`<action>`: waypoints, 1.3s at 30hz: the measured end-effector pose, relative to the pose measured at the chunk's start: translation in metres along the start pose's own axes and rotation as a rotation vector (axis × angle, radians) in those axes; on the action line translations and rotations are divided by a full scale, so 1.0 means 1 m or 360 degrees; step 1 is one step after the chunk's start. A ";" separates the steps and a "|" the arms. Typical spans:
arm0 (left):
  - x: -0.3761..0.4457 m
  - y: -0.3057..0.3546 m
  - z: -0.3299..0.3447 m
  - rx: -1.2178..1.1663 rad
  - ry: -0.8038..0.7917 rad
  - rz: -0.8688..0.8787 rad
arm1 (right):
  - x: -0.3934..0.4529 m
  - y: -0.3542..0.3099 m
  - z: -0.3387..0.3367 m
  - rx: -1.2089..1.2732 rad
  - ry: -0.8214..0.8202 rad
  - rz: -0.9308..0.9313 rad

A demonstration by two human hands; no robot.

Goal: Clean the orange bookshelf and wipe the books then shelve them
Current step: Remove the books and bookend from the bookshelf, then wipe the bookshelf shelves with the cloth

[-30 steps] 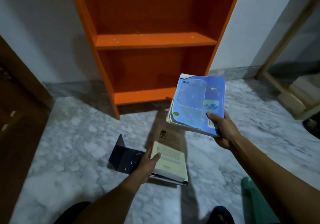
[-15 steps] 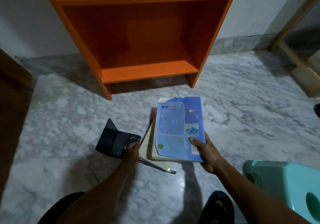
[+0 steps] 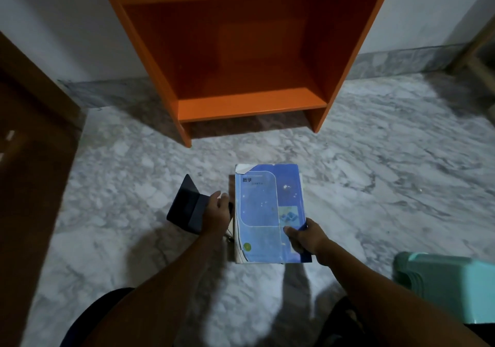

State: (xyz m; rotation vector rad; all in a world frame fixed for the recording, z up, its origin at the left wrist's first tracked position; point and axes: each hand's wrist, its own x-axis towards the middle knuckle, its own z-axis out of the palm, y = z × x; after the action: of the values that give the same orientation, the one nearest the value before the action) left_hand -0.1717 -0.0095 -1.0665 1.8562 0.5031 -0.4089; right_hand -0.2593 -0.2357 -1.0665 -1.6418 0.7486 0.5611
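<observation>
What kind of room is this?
Probably a room in a home, maybe a study corner. An orange bookshelf stands against a white wall on a marble floor, with a teal plastic stool nearby.

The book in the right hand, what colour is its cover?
The paperback book has a blue cover with a small green dot near the bottom, seen from the head camera.
</observation>
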 end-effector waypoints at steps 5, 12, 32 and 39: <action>-0.011 0.049 0.001 0.0114 -0.0083 0.0126 | 0.009 -0.046 -0.016 -0.0267 0.0167 0.0088; -0.033 0.172 -0.024 0.0439 -0.0116 0.0440 | -0.023 -0.185 -0.056 -0.0518 0.0279 -0.0344; -0.339 0.757 -0.175 0.0607 -0.0160 0.1395 | -0.486 -0.646 -0.253 -0.0623 0.0746 -0.0897; -0.443 0.860 -0.218 0.0605 -0.0212 0.1717 | -0.616 -0.724 -0.286 -0.0600 0.1005 -0.1152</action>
State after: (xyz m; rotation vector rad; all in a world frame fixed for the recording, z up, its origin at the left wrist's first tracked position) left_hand -0.0872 -0.1199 -0.0841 2.1409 -0.7205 0.1249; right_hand -0.1564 -0.3335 -0.0844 -2.3147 0.4340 -0.3804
